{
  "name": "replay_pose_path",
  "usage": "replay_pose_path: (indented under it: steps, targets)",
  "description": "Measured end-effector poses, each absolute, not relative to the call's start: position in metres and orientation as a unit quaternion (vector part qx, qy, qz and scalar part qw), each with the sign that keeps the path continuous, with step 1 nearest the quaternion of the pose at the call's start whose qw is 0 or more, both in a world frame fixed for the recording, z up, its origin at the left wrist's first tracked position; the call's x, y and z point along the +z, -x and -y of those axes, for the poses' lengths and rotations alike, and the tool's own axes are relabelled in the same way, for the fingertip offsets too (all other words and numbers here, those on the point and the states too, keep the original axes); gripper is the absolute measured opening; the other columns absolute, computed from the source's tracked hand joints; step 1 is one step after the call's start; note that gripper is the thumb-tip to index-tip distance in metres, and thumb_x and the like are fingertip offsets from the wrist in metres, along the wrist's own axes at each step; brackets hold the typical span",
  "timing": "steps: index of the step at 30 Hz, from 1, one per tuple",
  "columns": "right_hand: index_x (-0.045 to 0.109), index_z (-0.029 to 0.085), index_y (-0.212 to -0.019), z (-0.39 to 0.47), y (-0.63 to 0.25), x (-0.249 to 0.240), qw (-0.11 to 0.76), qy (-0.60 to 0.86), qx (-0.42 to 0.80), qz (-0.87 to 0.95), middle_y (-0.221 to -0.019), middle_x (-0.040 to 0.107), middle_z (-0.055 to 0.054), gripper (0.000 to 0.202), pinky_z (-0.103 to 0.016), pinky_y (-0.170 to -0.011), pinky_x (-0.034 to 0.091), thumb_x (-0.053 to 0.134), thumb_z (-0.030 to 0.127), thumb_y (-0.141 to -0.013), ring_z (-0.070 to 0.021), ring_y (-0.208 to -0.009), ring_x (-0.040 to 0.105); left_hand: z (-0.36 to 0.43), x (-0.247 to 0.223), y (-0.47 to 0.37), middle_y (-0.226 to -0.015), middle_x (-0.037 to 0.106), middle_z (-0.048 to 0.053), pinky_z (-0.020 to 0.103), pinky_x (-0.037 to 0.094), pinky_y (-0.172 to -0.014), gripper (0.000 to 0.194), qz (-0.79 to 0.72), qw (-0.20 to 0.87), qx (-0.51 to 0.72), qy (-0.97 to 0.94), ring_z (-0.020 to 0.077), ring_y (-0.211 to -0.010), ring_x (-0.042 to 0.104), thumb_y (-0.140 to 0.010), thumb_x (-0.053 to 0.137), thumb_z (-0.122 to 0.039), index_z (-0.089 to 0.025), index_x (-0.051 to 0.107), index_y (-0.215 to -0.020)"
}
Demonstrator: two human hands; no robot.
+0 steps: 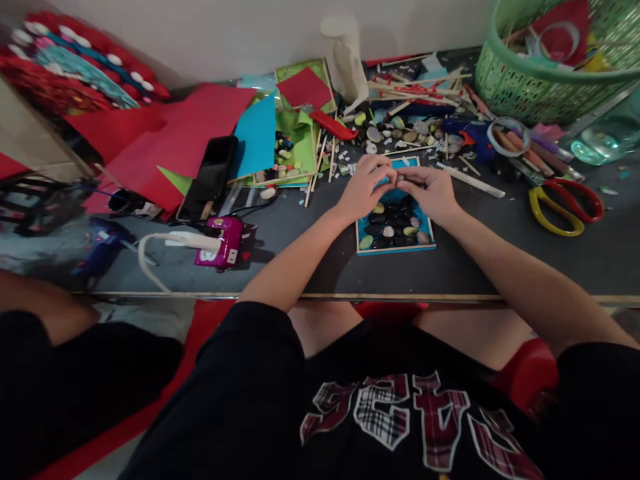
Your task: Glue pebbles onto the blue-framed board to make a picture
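Note:
A blue panel with a thin stick frame (397, 248) lies flat on the dark table, its near half covered with black and coloured pebbles (395, 223). Over its far half, my left hand (367, 181) and my right hand (431, 192) meet with fingertips pressed together. Whatever they pinch is too small or hidden to make out. Bare blue backing shows just below the fingers. Beyond the hands lie loose pebbles (373, 135) and white scraps.
A green basket (550, 80) stands back right, near yellow-red scissors (567, 207) and a tape roll (507, 137). To the left are red paper sheets (175, 133), a black phone (216, 168), a purple power adapter (227, 243) and a blue glue gun (105, 243). Another person's arm (45, 310) is at left.

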State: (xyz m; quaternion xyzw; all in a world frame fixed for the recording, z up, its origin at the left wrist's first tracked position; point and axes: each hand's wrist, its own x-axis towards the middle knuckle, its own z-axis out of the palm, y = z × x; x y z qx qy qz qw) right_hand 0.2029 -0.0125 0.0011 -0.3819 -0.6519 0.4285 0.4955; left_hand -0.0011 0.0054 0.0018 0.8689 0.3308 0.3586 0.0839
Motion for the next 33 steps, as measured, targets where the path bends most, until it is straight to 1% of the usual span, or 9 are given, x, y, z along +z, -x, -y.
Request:
replay_pose_path:
  steps: [7, 12, 14, 17, 21, 25, 27, 30, 33]
  targets:
    - [0.080, 0.020, -0.106, 0.004, -0.205, 0.000, 0.494, 0.380, 0.460, 0.633, -0.103, 0.081, -0.006, 0.032, -0.047, -0.103, 0.060, 0.082, 0.038, -0.080, -0.0277, -0.104, 0.076, -0.018, -0.008, 0.011, -0.103, 0.069, 0.010, 0.044, 0.054, -0.096, 0.039, -0.397, 0.127, 0.392, -0.820, 0.0258, -0.102, 0.066, -0.107, 0.039, -0.055, -0.024, 0.063, -0.106]
    - [0.080, 0.021, -0.101, 0.006, -0.202, 0.008, 0.461, 0.379, 0.460, 0.657, -0.104, 0.081, -0.006, 0.028, -0.043, -0.104, 0.061, 0.085, 0.035, -0.078, -0.0267, -0.106, 0.076, -0.036, -0.018, 0.026, -0.128, 0.071, 0.011, 0.051, 0.046, -0.113, 0.042, -0.429, 0.123, 0.408, -0.796, 0.0310, -0.125, 0.061, -0.101, 0.052, -0.057, -0.027, 0.070, -0.125]
    - [0.080, 0.022, -0.100, 0.007, -0.201, 0.011, 0.454, 0.386, 0.450, 0.665, -0.104, 0.081, -0.006, 0.024, -0.043, -0.104, 0.061, 0.086, 0.032, -0.079, -0.0262, -0.105, 0.076, -0.035, -0.015, 0.026, -0.131, 0.071, 0.010, 0.050, 0.045, -0.115, 0.046, -0.411, 0.170, 0.406, -0.799, 0.0308, -0.128, 0.061, -0.100, 0.054, -0.061, -0.026, 0.073, -0.123]
    - [0.080, 0.023, -0.096, 0.008, -0.200, 0.012, 0.447, 0.394, 0.429, 0.679, -0.104, 0.081, -0.004, 0.021, -0.044, -0.105, 0.060, 0.086, 0.030, -0.078, -0.0255, -0.106, 0.076, -0.026, -0.005, 0.020, -0.121, 0.076, 0.011, 0.046, 0.052, -0.108, 0.058, -0.367, 0.300, 0.366, -0.801, 0.0301, -0.119, 0.068, -0.097, 0.052, -0.071, -0.022, 0.077, -0.114]
    - [0.082, 0.025, -0.095, 0.009, -0.200, 0.011, 0.451, 0.377, 0.387, 0.711, -0.104, 0.080, -0.002, 0.016, -0.043, -0.102, 0.061, 0.082, 0.031, -0.081, -0.0246, -0.103, 0.076, -0.016, 0.005, 0.016, -0.122, 0.077, 0.012, 0.041, 0.056, -0.101, 0.067, -0.341, 0.406, 0.333, -0.780, 0.0304, -0.116, 0.071, -0.089, 0.059, -0.078, -0.020, 0.076, -0.118]
    - [0.083, 0.026, -0.092, 0.011, -0.204, 0.015, 0.441, 0.403, 0.319, 0.736, -0.101, 0.080, -0.002, 0.012, -0.043, -0.098, 0.062, 0.082, 0.032, -0.082, -0.0250, -0.098, 0.075, -0.015, 0.006, 0.016, -0.119, 0.078, 0.011, 0.042, 0.057, -0.101, 0.051, -0.354, 0.398, 0.309, -0.788, 0.0305, -0.116, 0.071, -0.093, 0.066, -0.064, -0.020, 0.077, -0.115]
    - [0.083, 0.025, -0.093, 0.010, -0.208, 0.018, 0.433, 0.401, 0.308, 0.746, -0.100, 0.079, -0.005, 0.018, -0.044, -0.096, 0.062, 0.084, 0.037, -0.080, -0.0267, -0.098, 0.074, -0.016, 0.005, 0.015, -0.119, 0.077, 0.010, 0.041, 0.057, -0.100, 0.040, -0.366, 0.371, 0.302, -0.798, 0.0292, -0.115, 0.072, -0.096, 0.067, -0.053, -0.020, 0.077, -0.116]
    - [0.082, 0.023, -0.098, 0.004, -0.218, 0.019, 0.450, 0.390, 0.303, 0.744, -0.099, 0.078, -0.009, 0.038, -0.045, -0.091, 0.061, 0.082, 0.056, -0.081, -0.0291, -0.096, 0.074, -0.014, 0.004, 0.012, -0.117, 0.077, 0.009, 0.041, 0.056, -0.101, 0.028, -0.374, 0.313, 0.295, -0.822, 0.0270, -0.113, 0.071, -0.097, 0.068, -0.039, -0.020, 0.077, -0.116]
    - [0.080, 0.022, -0.098, -0.003, -0.227, 0.016, 0.488, 0.428, 0.294, 0.701, -0.089, 0.076, -0.010, 0.060, -0.044, -0.085, 0.061, 0.058, 0.078, -0.091, -0.0278, -0.089, 0.074, -0.012, 0.005, 0.010, -0.109, 0.077, 0.008, 0.042, 0.055, -0.101, 0.023, -0.365, 0.255, 0.272, -0.853, 0.0271, -0.113, 0.068, -0.094, 0.073, -0.032, -0.022, 0.079, -0.114]
